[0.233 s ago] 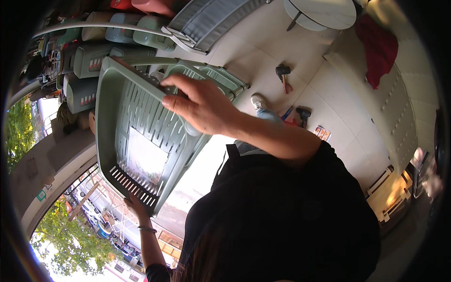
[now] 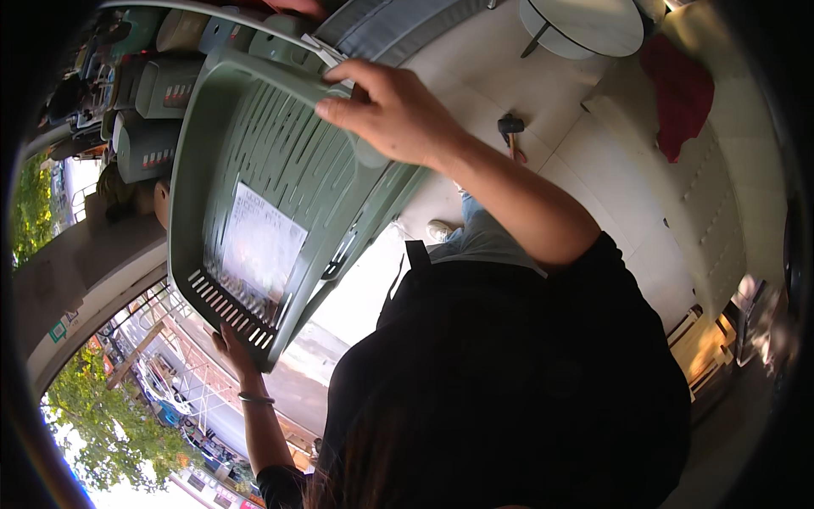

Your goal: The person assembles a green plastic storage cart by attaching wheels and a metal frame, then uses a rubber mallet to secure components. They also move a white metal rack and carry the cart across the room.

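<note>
A green plastic storage basket (image 2: 284, 136) with a slotted base is tilted up in front of me on the left. My right hand (image 2: 386, 110) grips its upper rim, thumb on the near side and fingers curled over. At the lower end, beside the row of short slots, my left hand (image 2: 237, 352) holds the basket from outside; some of its fingers are hidden behind the wall. A printed paper sheet (image 2: 263, 246) lies inside on the base. Behind the basket, more green plastic framework shows in part.
On the tiled floor, a black-headed mallet (image 2: 511, 127) lies beyond my right forearm. A pale sofa (image 2: 670, 187) with a dark red cloth (image 2: 674, 93) stands right. A round white table (image 2: 585, 25) is at the far side. Several plastic bins (image 2: 148, 148) line the left.
Both hands have shifted the basket slightly away, and the right hand has risen with its rim. My forearm and body now cover the tools on the floor near my foot.
</note>
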Tool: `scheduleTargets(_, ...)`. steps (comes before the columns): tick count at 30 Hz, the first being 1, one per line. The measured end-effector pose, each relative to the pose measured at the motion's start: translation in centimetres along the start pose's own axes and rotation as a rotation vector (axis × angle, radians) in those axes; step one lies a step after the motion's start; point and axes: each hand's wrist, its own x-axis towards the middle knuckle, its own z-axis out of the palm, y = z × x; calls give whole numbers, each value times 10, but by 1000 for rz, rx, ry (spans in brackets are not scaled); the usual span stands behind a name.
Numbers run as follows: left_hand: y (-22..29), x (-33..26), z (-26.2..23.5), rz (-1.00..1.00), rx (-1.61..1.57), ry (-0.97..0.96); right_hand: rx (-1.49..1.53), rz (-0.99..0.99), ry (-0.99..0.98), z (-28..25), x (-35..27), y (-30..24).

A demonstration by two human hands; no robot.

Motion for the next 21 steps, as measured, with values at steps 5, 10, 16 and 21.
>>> scheduleTargets(5, 13, -8, 3, 123, -198, -101, -137, -31, 43, 5, 14, 7)
scheduleTargets(10, 23, 2, 10, 209, -97, -47, -298, -124, 241, 10, 27, 6)
scheduleTargets(16, 21, 0, 15, 197, -235, -47, -646, -118, 358, 3, 26, 1)
scheduleTargets(21, 19, 3, 17, 228, -266, -62, -773, -127, 416, 7, 29, 5)
